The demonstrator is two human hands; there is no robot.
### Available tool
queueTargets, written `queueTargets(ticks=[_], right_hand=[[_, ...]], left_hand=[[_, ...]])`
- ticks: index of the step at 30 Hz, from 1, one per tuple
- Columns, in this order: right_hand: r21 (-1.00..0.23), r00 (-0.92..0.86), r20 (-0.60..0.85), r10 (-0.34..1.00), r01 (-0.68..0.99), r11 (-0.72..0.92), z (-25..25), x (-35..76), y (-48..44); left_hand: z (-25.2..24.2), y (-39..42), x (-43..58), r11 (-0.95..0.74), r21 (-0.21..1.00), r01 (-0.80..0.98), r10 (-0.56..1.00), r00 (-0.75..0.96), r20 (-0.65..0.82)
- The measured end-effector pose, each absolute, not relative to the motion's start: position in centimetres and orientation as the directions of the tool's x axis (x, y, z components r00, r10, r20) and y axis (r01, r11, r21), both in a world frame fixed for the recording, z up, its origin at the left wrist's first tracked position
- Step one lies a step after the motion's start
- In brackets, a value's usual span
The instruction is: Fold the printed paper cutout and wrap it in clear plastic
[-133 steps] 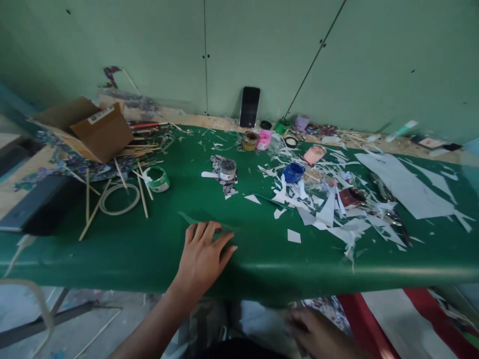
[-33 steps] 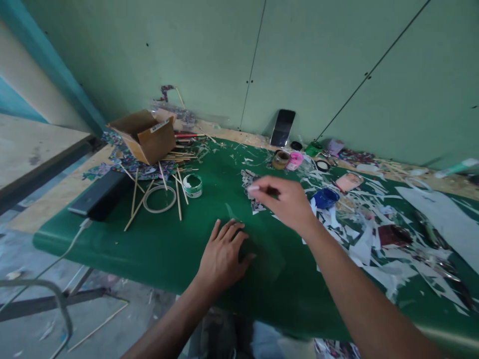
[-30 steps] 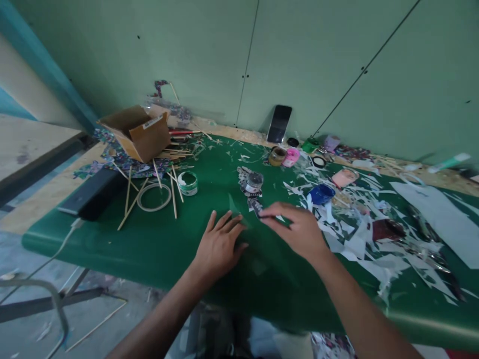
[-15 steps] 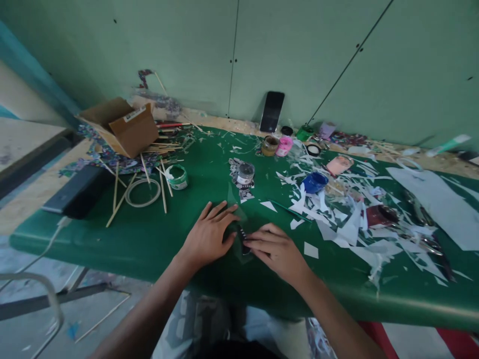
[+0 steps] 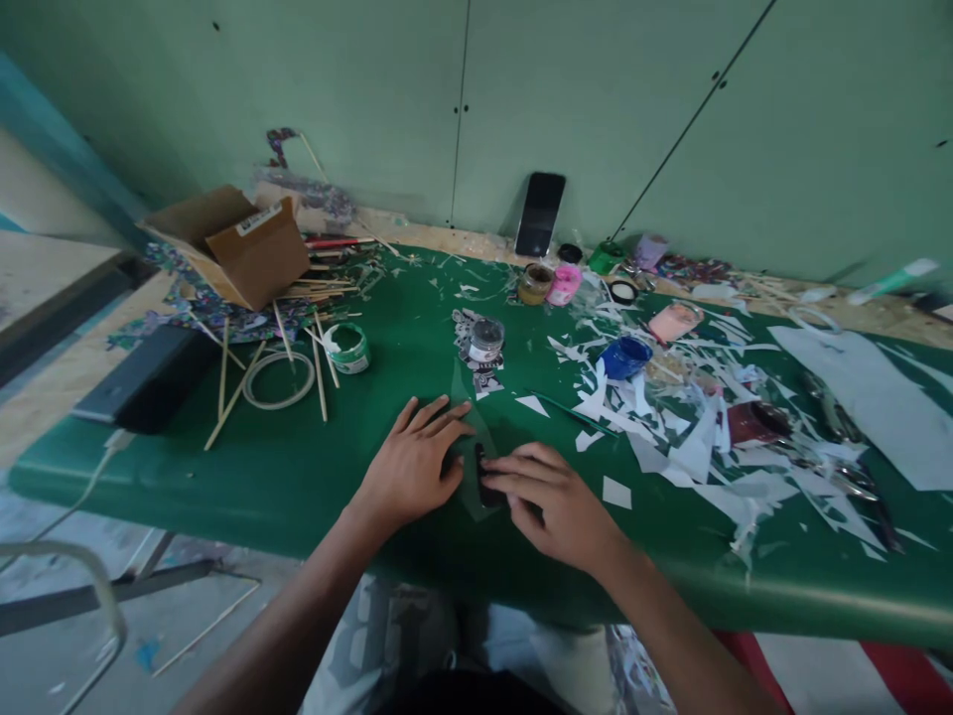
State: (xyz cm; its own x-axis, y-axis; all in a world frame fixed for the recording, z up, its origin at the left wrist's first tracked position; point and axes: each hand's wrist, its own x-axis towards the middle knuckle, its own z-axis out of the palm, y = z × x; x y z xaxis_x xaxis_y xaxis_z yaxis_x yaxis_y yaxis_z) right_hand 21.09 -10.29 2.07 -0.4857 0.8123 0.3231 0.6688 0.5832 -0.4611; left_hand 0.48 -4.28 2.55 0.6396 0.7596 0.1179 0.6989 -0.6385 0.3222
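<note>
My left hand (image 5: 417, 462) lies flat on the green table cover (image 5: 298, 487), fingers spread, by the edge of a pointed piece of clear film (image 5: 466, 397). A small dark strip with pale marks (image 5: 487, 489) rests on that film between my hands. My right hand (image 5: 558, 501) has its stretched fingertips pressed on the strip from the right, covering part of it; the thumb is apart from the fingers. Just beyond my hands, a small jar of grey paint (image 5: 486, 340) stands on a black-and-white patterned paper cutout (image 5: 487, 377).
Left are an open green paint jar (image 5: 347, 348), a tape ring (image 5: 279, 381), wooden sticks (image 5: 320, 377), a cardboard box (image 5: 257, 258) and a dark device (image 5: 149, 377). Right are paper scraps (image 5: 696, 452), a blue paint jar (image 5: 625, 358) and a thin green brush (image 5: 570, 409). A phone (image 5: 541, 214) leans on the wall.
My right fingers have shifted from the strip's edge onto its top, and now cover more of its pale marks. My left hand stays flat. The view has tilted slightly.
</note>
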Motion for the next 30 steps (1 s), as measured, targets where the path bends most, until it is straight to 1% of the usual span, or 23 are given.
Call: queueTargets(ticks=[2,4,8,10,13,15,21,25,27,30], right_hand=[[-0.456,-0.429,0.304,0.851,0.718,0.525,1.9,20.6,-9.9],[-0.411,-0.401,0.266,0.877,0.776,0.479,1.6,20.1,-9.8],[-0.317,-0.423,0.237,0.875,0.817,0.481,1.4,20.1,-10.6],[-0.3,-0.458,0.252,0.853,0.801,0.519,1.5,20.4,-11.3],[-0.312,-0.507,0.289,0.812,0.752,0.58,1.8,20.9,-12.3],[-0.315,-0.507,0.315,0.803,0.742,0.592,2.0,20.8,-12.8],[-0.265,-0.452,0.407,0.794,0.773,0.576,1.4,20.4,-15.1],[-0.265,-0.36,0.477,0.802,0.811,0.522,1.4,20.3,-15.9],[-0.259,-0.329,0.481,0.813,0.833,0.49,1.5,20.2,-15.8],[-0.234,-0.361,0.439,0.823,0.838,0.493,0.9,19.9,-15.7]], left_hand=[[2.5,-4.3,0.5,-0.636,0.319,0.702,0.762,0.637,0.119],[2.5,-4.3,0.6,-0.63,0.318,0.708,0.768,0.629,0.119],[2.6,-4.4,0.7,-0.619,0.313,0.72,0.778,0.617,0.12],[2.6,-4.4,0.7,-0.619,0.307,0.722,0.778,0.616,0.12],[2.6,-4.4,0.8,-0.625,0.299,0.721,0.775,0.619,0.128],[2.6,-4.5,0.8,-0.631,0.295,0.718,0.771,0.622,0.136],[2.7,-4.5,0.8,-0.633,0.297,0.715,0.77,0.619,0.152],[2.9,-4.9,1.0,-0.654,0.25,0.714,0.756,0.629,0.18],[3.0,-5.6,1.1,-0.66,0.223,0.717,0.751,0.629,0.2],[3.1,-6.6,1.0,-0.629,0.216,0.747,0.776,0.589,0.224]])
